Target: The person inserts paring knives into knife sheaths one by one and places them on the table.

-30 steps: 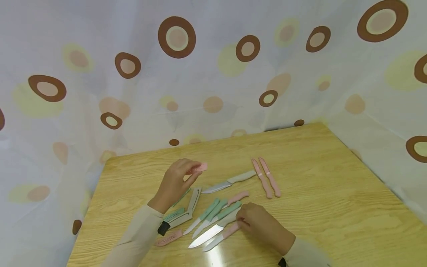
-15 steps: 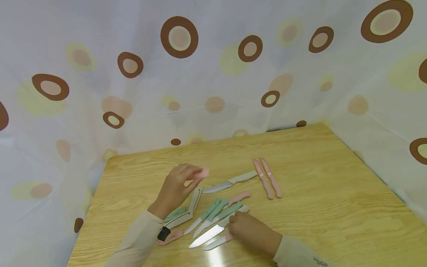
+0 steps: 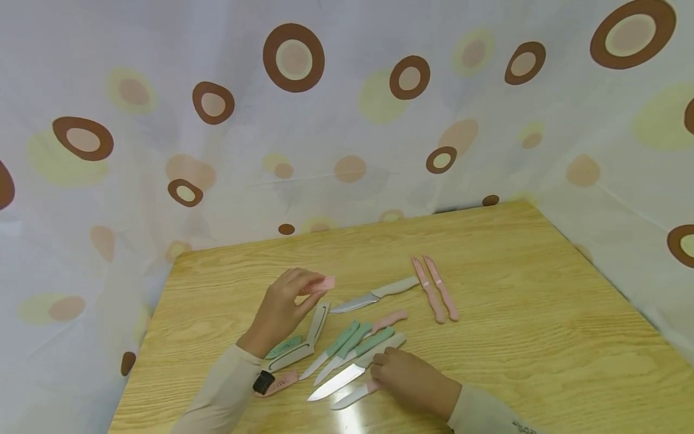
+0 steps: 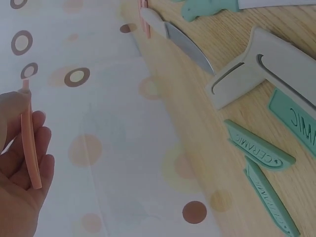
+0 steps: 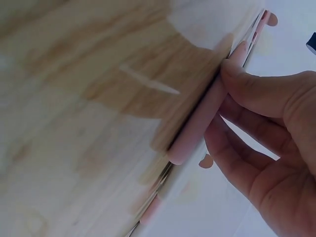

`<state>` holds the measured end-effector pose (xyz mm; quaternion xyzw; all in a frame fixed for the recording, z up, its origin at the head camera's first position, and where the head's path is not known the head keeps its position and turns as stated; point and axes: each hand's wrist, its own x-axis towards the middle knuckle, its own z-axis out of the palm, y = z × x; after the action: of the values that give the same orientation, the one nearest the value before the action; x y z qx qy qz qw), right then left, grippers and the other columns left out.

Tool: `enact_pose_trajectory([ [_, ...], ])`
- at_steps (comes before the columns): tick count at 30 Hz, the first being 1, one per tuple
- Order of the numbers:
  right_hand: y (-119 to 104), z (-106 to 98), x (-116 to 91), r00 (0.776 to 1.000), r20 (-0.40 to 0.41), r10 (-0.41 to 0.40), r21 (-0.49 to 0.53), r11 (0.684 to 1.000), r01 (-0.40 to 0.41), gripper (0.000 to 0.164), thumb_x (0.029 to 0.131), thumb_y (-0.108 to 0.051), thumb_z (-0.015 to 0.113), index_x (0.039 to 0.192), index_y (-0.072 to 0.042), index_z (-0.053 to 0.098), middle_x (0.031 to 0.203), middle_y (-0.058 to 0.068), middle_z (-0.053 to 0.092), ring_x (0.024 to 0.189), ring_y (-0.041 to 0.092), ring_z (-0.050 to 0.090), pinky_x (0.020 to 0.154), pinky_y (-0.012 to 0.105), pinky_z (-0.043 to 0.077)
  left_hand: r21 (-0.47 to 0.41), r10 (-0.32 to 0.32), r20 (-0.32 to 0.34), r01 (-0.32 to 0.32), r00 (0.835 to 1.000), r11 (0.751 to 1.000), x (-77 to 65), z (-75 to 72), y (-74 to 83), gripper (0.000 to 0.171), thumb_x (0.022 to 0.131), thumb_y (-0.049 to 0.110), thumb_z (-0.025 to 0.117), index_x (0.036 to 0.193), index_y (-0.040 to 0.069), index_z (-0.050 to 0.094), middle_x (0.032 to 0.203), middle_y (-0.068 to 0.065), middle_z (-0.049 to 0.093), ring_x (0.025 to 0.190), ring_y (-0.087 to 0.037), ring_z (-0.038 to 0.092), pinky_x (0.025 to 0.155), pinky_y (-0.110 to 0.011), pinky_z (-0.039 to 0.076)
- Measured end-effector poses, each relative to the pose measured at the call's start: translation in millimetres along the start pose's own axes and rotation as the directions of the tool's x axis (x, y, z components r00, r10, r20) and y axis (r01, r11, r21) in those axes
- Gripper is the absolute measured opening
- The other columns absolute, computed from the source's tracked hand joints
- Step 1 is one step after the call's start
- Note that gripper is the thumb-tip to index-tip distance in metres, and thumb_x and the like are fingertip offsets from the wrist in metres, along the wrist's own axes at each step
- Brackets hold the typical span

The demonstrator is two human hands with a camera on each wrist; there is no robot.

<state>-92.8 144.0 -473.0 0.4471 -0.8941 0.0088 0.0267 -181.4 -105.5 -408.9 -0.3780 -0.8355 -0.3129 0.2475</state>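
Nearest the viewer, the right hand (image 3: 413, 378) rests low on the wooden table (image 3: 542, 337), fingers curled around the handle of a pink-handled knife (image 3: 352, 396) whose bare blade points left. The right wrist view confirms the pinch: the thumb and fingertips (image 5: 232, 66) clamp the pink handle (image 5: 197, 128), which lies against the wood.

Just beyond lie a larger bare-bladed knife (image 3: 337, 381), two green-handled knives (image 3: 347, 345) and a second pink handle (image 3: 389, 318), all uncovered. To their left sit a grey sheath (image 3: 303, 340), green sheaths (image 3: 284, 347) and a pink sheath (image 3: 278, 384) near the sleeve.

Farther back, the left hand (image 3: 282, 307) is raised off the table, its fingers closed on a pink blade sheath (image 3: 318, 284).

Farther still lie a grey-handled knife (image 3: 374, 296), unsheathed, and two pink sheathed knives (image 3: 435, 288) side by side, apart from the clutter. A spotted curtain (image 3: 347, 120) closes the scene.

Progress, as judged: two pink knives appear finished; one knife and its cover are in hand but not yet joined; at least five blades remain bare.

Differences between views: the left wrist view shows the held sheath (image 4: 30, 140) edge-on, thin and slightly curved, and the raised lettering "CERAMIC" on a green sheath (image 4: 259, 151). Only the head view shows both hands and the overall layout.
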Motion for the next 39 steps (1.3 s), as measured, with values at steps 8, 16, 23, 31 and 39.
enact_pose_trajectory([
  [8,8.2,-10.9,-2.6,0.997,-0.073,-0.012,0.02,1.0,0.014,0.008,0.079,-0.016,0.071,0.086,-0.016,0.069,0.083,-0.01,0.057,0.077,0.003,0.051,0.071,0.012,0.044,-0.053,0.001,-0.003,-0.001,1.0,0.999,-4.1,-0.1,-1.0,0.025,0.082,0.011,0.07,0.106,0.005,0.064,0.102,-0.002,0.061,0.097,-0.013,0.056,0.076,-0.016,0.048],
  [16,40.9,-42.0,-1.3,0.875,-0.457,0.158,0.128,0.986,-0.111,0.011,0.077,-0.003,0.072,0.086,-0.003,0.066,0.085,0.003,0.061,0.077,0.013,0.06,0.07,0.019,0.05,-0.081,0.005,-0.031,-0.007,1.0,0.997,-10.6,-0.9,0.6,0.028,0.081,0.008,0.071,0.107,0.006,0.064,0.103,0.0,0.062,0.093,-0.011,0.056,0.074,-0.018,0.049],
  [23,55.9,-60.0,1.9,0.827,-0.522,0.21,0.115,0.978,-0.175,0.011,0.079,-0.001,0.07,0.088,0.0,0.066,0.088,0.007,0.06,0.079,0.016,0.06,0.071,0.025,0.052,-0.146,0.037,-0.051,-0.044,0.998,0.988,-6.9,1.3,5.0,0.028,0.082,0.006,0.069,0.109,0.007,0.064,0.103,0.001,0.062,0.092,-0.012,0.057,0.074,-0.021,0.05],
  [31,57.6,-66.4,5.4,0.815,-0.548,0.189,0.11,0.982,-0.154,0.011,0.079,-0.001,0.07,0.089,0.0,0.066,0.09,0.007,0.06,0.079,0.017,0.059,0.074,0.028,0.051,-0.114,0.03,-0.027,-0.032,0.999,0.993,-6.7,2.6,5.1,0.03,0.079,0.008,0.072,0.108,0.007,0.065,0.104,0.002,0.062,0.093,-0.011,0.056,0.074,-0.022,0.049],
  [39,56.9,-66.1,8.6,0.811,-0.561,0.168,0.101,0.986,-0.134,0.011,0.078,-0.001,0.071,0.087,0.0,0.065,0.088,0.007,0.06,0.077,0.016,0.059,0.073,0.029,0.052,-0.112,0.03,-0.002,-0.03,1.0,0.993,-9.1,4.0,5.7,0.031,0.077,0.006,0.072,0.107,0.008,0.065,0.104,0.002,0.062,0.093,-0.011,0.055,0.075,-0.022,0.049],
])
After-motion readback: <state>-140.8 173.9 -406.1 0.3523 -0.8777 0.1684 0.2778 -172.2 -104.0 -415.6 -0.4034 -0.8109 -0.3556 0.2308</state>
